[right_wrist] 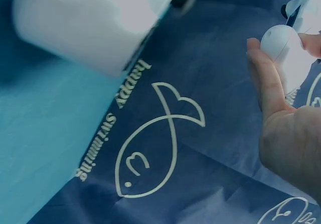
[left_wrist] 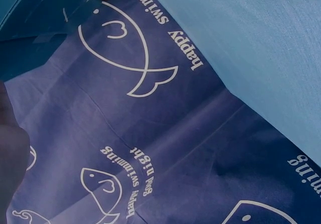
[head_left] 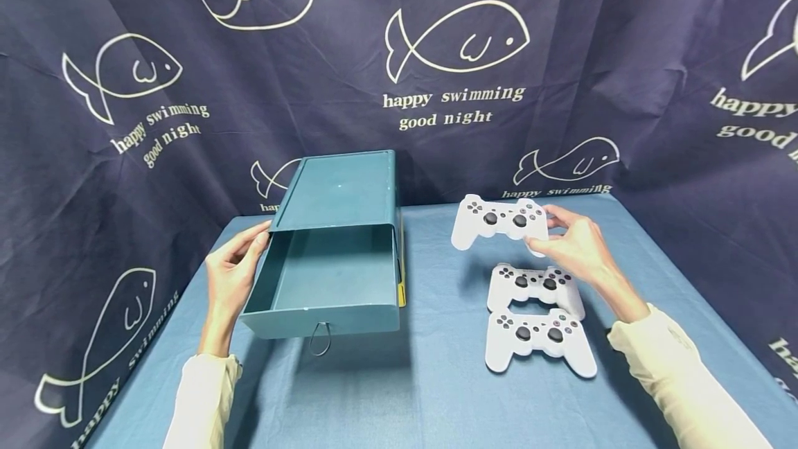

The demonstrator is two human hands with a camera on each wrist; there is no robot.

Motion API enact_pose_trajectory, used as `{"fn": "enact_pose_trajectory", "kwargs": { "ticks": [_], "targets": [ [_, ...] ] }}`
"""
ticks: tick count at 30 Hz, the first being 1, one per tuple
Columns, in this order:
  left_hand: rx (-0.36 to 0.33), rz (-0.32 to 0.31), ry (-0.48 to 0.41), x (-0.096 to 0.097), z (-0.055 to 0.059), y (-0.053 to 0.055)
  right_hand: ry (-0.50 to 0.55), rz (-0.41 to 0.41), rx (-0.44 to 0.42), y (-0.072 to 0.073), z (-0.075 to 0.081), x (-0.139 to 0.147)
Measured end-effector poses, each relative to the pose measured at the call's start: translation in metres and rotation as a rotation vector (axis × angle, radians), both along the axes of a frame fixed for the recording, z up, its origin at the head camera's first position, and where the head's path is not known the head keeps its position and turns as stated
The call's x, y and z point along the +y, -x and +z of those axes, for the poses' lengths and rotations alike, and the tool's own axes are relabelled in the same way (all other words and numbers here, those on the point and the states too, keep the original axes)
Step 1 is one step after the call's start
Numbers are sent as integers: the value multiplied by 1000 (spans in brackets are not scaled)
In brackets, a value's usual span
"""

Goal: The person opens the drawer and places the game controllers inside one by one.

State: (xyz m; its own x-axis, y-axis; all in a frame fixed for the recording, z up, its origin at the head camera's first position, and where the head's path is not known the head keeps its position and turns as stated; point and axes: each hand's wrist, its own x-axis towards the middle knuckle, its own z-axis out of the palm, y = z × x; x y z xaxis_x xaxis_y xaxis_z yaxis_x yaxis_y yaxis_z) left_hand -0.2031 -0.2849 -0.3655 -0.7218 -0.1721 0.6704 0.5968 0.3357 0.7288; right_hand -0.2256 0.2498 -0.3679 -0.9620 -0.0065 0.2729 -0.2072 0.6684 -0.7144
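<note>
Pale sleeves (head_left: pixel 667 366) lay nearest; your left hand (head_left: pixel 231 269) pinched the teal drawer unit (head_left: pixel 343 189), your right hand (head_left: pixel 578 247) a white gamepad (head_left: pixel 506 226) above the tabletop (head_left: pixel 449 386), seemingly light, stiff, slick, best held by a handle (head_left: pixel 463 233).

The teal box (head_left: pixel 341 189) stands between ten and eleven o'clock on the bench (head_left: pixel 449 400), its drawer (head_left: pixel 368 320) pulled out toward six o'clock. At the box's three o'clock, a white gamepad (head_left: pixel 505 223) with two black thumbsticks is held up by its four-o'clock handle, face visible, handles pointing roughly toward six.
</note>
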Motion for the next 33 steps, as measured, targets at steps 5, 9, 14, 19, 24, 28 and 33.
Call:
{"fn": "enact_pose_trajectory", "kwargs": {
  "ticks": [5,9,14,19,24,28,33],
  "targets": [
    [3,1,0,0,0,1,59,32,-7,-9,12,-10],
    [1,-1,1,1,0,2,75,47,-10,-15,20,-17],
    [3,-1,-1,1,0,1,80,68,3,-21,29,-27],
    [8,6,-2,1,0,0,105,88,22,-27,38,-38],
    [8,11,2,2,0,0,141,111,21,-32,48,-49],
    [4,8,-2,2,1,0,159,135,6,-36,55,-59],
    [-4,7,-4,2,1,0,159,154,12,-39,60,-71]
  ]
}}
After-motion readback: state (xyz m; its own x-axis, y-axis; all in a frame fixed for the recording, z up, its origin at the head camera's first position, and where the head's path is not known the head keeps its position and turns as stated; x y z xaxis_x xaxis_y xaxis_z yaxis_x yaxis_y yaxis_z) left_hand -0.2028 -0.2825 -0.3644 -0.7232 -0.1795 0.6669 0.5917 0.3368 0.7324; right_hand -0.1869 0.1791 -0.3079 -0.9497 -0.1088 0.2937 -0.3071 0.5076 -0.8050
